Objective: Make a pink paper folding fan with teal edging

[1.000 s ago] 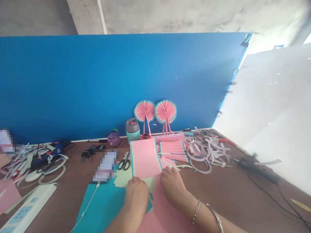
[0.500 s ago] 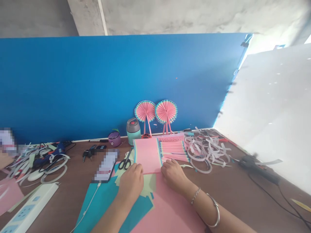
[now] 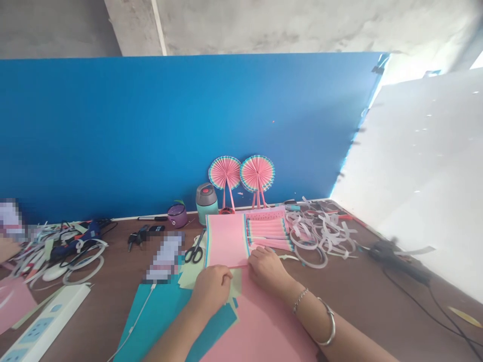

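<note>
In front of the grey-lidded flask (image 3: 207, 203), a little to its right, a pink sheet (image 3: 226, 241) with blue and cream side edges lies on the surface (image 3: 339, 301), and the person has both hands at its near end. The left hand (image 3: 212, 289), straight out from the flask, is loosely curled at the near edge; from here I can't tell whether it grips the paper. The right hand (image 3: 268, 266), farther right of the flask, has its fingers bent over the near right corner, though whether they pinch it is hidden too. Below them, on the flask's near side, spread a big pink paper (image 3: 260, 322), some pale green paper (image 3: 188, 276) and a blue-green sheet (image 3: 147, 311). Scissors (image 3: 193, 255) lie just in front of the flask, slightly left, and a purple pot (image 3: 177, 216) sits to its left. Right of the flask are pleated pink papers (image 3: 267, 229), with curly white strips (image 3: 324, 234) beyond; two round fans (image 3: 257, 173) stand behind it to the right.
</note>
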A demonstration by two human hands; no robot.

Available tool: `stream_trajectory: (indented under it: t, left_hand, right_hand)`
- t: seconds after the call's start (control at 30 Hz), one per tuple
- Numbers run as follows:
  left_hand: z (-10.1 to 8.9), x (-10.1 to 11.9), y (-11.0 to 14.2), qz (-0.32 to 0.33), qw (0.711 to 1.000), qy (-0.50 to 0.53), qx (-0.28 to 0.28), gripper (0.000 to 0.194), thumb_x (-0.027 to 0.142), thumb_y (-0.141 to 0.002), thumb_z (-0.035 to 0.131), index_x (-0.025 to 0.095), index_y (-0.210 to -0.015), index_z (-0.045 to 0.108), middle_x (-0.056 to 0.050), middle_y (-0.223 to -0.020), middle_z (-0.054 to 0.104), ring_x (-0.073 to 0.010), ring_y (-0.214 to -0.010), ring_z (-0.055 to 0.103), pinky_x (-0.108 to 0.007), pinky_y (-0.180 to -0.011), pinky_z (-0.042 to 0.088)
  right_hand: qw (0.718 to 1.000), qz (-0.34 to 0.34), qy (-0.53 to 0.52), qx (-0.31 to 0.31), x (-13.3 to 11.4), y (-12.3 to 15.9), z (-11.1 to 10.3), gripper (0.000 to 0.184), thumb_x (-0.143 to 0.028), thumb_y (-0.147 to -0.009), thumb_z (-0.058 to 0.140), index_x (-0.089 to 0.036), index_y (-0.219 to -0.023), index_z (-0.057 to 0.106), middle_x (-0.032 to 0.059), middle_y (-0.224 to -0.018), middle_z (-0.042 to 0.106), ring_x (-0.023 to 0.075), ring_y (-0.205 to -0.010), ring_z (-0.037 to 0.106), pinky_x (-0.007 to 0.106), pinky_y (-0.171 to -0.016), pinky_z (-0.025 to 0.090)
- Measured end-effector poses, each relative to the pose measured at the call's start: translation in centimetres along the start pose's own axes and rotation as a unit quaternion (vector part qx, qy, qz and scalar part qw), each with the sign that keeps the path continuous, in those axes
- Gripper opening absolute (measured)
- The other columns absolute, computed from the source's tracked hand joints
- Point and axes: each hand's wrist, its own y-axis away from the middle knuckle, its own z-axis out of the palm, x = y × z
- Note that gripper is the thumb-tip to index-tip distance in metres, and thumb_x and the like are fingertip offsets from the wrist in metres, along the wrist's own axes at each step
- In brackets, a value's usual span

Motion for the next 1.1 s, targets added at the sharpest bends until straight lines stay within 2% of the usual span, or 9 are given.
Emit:
stream_trajectory:
  t: [0.27,0.43,0.53,0.6,0.67,0.77,0.9,1.0,1.1]
  left_hand:
    - [0.0,-0.2,-0.1,-0.005,1.0,0.012,0.012,0.034,0.01,-0.078,0.041,0.022,-0.082,0.073,-0.003,-0.089,0.073,-0.0181,-0.084,0.064,-0.026,-0.071,0.043]
    - [0.2,-0.3,-0.1,-0.002,0.996,0.07,0.047,0.032,0.015,-0.082,0.041,0.02,-0.092,0.071,-0.003,-0.093,0.073,-0.0186,-0.085,0.064,-0.026,-0.071,0.043]
    - [0.9,-0.4,-0.4,-0.015,0.988,0.127,0.089,0.033,0.037,-0.087,0.043,0.017,-0.08,0.069,-0.003,-0.066,0.068,-0.0174,-0.063,0.061,-0.025,-0.056,0.039]
    - [1.4,-0.5,-0.6,-0.038,0.98,0.152,0.122,0.042,0.049,-0.086,0.044,0.017,-0.065,0.062,0.0,-0.05,0.056,-0.0154,-0.051,0.053,-0.025,-0.05,0.034]
    - [1.7,-0.6,-0.7,-0.055,0.974,0.156,0.153,0.042,0.048,-0.086,0.044,0.018,-0.061,0.058,0.001,-0.047,0.051,-0.0145,-0.048,0.049,-0.025,-0.049,0.033]
    - [1.2,-0.9,-0.3,-0.015,0.97,0.107,0.219,0.035,0.034,-0.091,0.037,0.018,-0.074,0.063,-0.004,-0.064,0.059,-0.0165,-0.062,0.055,-0.026,-0.06,0.04]
    - [-0.3,-1.2,0.2,0.101,0.947,-0.054,0.301,0.036,0.019,-0.092,0.033,0.022,-0.115,0.061,-0.009,-0.093,0.06,-0.0213,-0.092,0.054,-0.032,-0.083,0.04]
    - [-0.5,-1.0,0.2,0.121,0.947,-0.156,0.254,0.043,0.011,-0.09,0.033,0.022,-0.126,0.053,-0.009,-0.09,0.058,-0.0226,-0.089,0.052,-0.035,-0.079,0.04]
    - [0.2,-0.5,-0.1,0.123,0.957,-0.21,0.159,0.045,0.005,-0.088,0.033,0.019,-0.126,0.052,-0.008,-0.088,0.057,-0.0232,-0.088,0.05,-0.036,-0.075,0.041]
  right_hand:
    - [1.0,-0.018,-0.006,0.02,0.1,-0.1,0.1,0.019,-0.007,-0.078,0.05,-0.014,-0.068,0.065,0.0084,-0.074,0.065,0.0189,-0.075,0.052,0.031,-0.066,0.029]
    - [0.986,-0.012,-0.073,0.151,-0.2,0.1,0.3,0.019,-0.005,-0.075,0.049,-0.015,-0.065,0.061,0.0047,-0.066,0.061,0.0164,-0.069,0.05,0.027,-0.064,0.03]
    - [0.968,-0.049,-0.097,0.228,-1.0,0.4,0.3,0.02,-0.009,-0.08,0.048,-0.016,-0.064,0.058,0.0034,-0.064,0.057,0.0159,-0.067,0.048,0.027,-0.064,0.031]
    - [0.962,-0.083,-0.094,0.241,-1.5,0.6,0.3,0.022,-0.012,-0.084,0.045,-0.017,-0.065,0.057,0.003,-0.063,0.056,0.0158,-0.065,0.046,0.028,-0.062,0.031]
    - [0.96,-0.12,-0.094,0.234,-1.9,0.8,0.1,0.022,-0.015,-0.086,0.045,-0.018,-0.069,0.057,0.0024,-0.064,0.056,0.0158,-0.065,0.047,0.029,-0.061,0.031]
    - [0.949,-0.147,-0.127,0.249,-2.0,1.3,-0.7,0.011,-0.017,-0.086,0.048,-0.018,-0.088,0.059,0.0041,-0.077,0.062,0.0172,-0.073,0.052,0.03,-0.065,0.036]
    - [0.902,-0.132,-0.132,0.389,-2.1,2.4,-1.9,0.029,-0.007,-0.082,0.05,-0.018,-0.108,0.051,0.0115,-0.106,0.06,0.0222,-0.1,0.052,0.036,-0.082,0.039]
    - [0.902,-0.109,-0.087,0.409,-2.2,2.6,-2.0,0.029,-0.008,-0.083,0.051,-0.02,-0.109,0.051,0.0119,-0.113,0.058,0.0231,-0.105,0.05,0.037,-0.084,0.037]
    - [0.953,-0.07,-0.065,0.287,-1.9,2.1,-1.2,0.016,-0.014,-0.088,0.048,-0.019,-0.098,0.058,0.0097,-0.107,0.061,0.0209,-0.093,0.051,0.034,-0.077,0.033]
